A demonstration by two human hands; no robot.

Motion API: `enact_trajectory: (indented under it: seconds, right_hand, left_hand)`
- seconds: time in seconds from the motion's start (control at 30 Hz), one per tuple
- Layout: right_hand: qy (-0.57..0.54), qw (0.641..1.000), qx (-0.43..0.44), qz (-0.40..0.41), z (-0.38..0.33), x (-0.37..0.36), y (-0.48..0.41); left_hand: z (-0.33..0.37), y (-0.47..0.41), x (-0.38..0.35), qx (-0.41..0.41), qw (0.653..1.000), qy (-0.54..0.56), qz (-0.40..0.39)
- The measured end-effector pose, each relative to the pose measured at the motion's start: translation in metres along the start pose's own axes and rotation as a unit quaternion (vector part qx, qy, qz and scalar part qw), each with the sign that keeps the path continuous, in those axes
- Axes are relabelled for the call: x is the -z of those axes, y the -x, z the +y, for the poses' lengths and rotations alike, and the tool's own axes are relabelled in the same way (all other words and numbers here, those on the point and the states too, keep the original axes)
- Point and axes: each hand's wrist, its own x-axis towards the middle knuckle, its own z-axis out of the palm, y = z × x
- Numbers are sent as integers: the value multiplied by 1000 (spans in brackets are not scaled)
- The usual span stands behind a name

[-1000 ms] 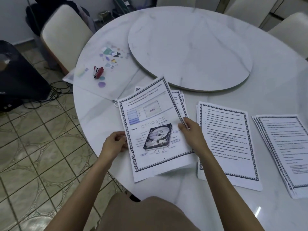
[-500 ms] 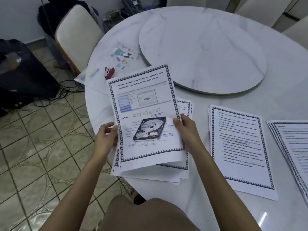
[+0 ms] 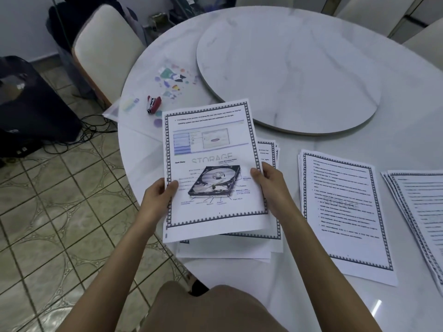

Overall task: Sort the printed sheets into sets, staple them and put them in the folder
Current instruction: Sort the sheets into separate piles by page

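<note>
Three piles of sheets lie in a row along the near edge of the table: left pile, middle pile, right pile, with the turntable behind them. The top sheet is held above the left pile, left hand and right hand pinching its side edges. Behind and to the left, the stapler lies on the folder at the table's left edge, near a chair.

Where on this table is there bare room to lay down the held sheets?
Bare: the round turntable, and the strip between its rim and the middle pile. Crowded: near edge, left pile to right pile; far left, folder and stapler.
</note>
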Motion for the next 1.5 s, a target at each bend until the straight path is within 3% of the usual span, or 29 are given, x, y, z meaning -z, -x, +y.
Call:
enact_trajectory:
  seconds: [0.1,0.2,0.37,0.53,0.63,0.8,1.07,1.33,1.5]
  right_hand:
    - [55,998,-26,-13,9,-3,0]
    - [174,983,-14,54,19,6,-3]
    - [328,932,-5,152,36,27,-1]
    - [437,880,-58,175,42,26,5]
    - [455,871,-54,181,42,24,5]
    - [444,875,-56,184,43,28,0]
    - [284,935,26,209,27,53,-1]
    - [147,948,58,275,-14,105,0]
    - [68,962,46,260,-22,103,-7]
  left_hand:
    - [-3,0,2,3,1000,-8,8]
    - [-13,0,10,10,1000,-23,12]
    - [-25,-1,26,-6,997,-64,42]
    - [-29,-4,45,-2,994,-78,73]
    - [-30,-8,57,8,990,-94,102]
    - [-32,-11,73,16,988,-100,121]
    - [-30,-7,72,10,989,-92,113]
    - [-30,-3,57,-5,993,-74,90]
    - [-32,4,47,-1,997,-55,47]
